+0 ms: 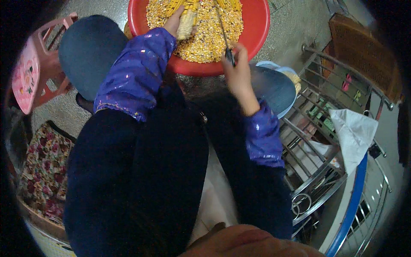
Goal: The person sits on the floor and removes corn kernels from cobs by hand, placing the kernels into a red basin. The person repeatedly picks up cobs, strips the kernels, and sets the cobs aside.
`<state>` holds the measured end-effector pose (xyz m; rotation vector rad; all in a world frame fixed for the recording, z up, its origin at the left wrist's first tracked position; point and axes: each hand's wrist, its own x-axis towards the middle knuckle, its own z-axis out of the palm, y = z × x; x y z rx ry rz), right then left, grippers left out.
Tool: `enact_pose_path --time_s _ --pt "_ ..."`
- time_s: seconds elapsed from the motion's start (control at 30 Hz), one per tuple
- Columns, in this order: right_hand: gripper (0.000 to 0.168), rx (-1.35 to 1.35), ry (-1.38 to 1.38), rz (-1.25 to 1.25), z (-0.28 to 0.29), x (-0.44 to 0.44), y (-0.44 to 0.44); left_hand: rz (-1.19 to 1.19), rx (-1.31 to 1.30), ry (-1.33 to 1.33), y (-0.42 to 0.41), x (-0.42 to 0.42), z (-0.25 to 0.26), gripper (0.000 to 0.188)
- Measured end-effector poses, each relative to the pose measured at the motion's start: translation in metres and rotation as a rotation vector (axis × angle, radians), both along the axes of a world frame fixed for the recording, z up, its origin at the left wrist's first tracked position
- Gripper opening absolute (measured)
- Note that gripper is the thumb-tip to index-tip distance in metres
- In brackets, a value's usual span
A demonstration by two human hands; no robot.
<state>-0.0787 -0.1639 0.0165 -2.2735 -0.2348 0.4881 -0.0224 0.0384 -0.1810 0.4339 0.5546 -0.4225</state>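
Observation:
My left hand (173, 24) is closed around a corn cob (187, 26); its lower end is pale and bare of kernels, while yellow and dark kernels remain higher up. My right hand (238, 69) grips the dark handle of a thin metal tool (223, 30), possibly a screwdriver, whose shaft points away from me over the basin. Beneath both hands is a red plastic basin (261, 22) holding loose corn kernels (208, 48). More unshelled corn ears (229, 4) lie at its far side, cut off by the picture's top edge.
A pink plastic chair or stool (27, 74) stands at left, above a floral cloth (45, 170). Beside my right knee, a light-blue container (285, 110) holds pale cobs (293, 80). A metal rack (308, 109) with a white sack (354, 135) occupies the right side.

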Motion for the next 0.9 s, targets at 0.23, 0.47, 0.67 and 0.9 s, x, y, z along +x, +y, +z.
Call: enact_pose_path --time_s 0.23,0.47,0.67,0.9 --pt "0.034 -0.283 -0.179 0.179 0.029 -0.056 -0.004 0.045 -0.066 -0.021 -0.004 0.001 0.021 0.051" --pt "0.030 -0.306 -0.121 0.067 0.018 -0.054 0.002 0.157 0.038 -0.074 -0.009 0.003 -0.004 0.046" --pt "0.029 -0.137 0.043 -0.128 -0.004 -0.044 -0.003 0.230 0.142 -0.135 -0.017 0.009 -0.016 0.043" --pt "0.030 -0.265 -0.148 0.045 0.010 -0.041 0.001 0.264 0.225 -0.120 -0.023 0.011 -0.034 0.044"
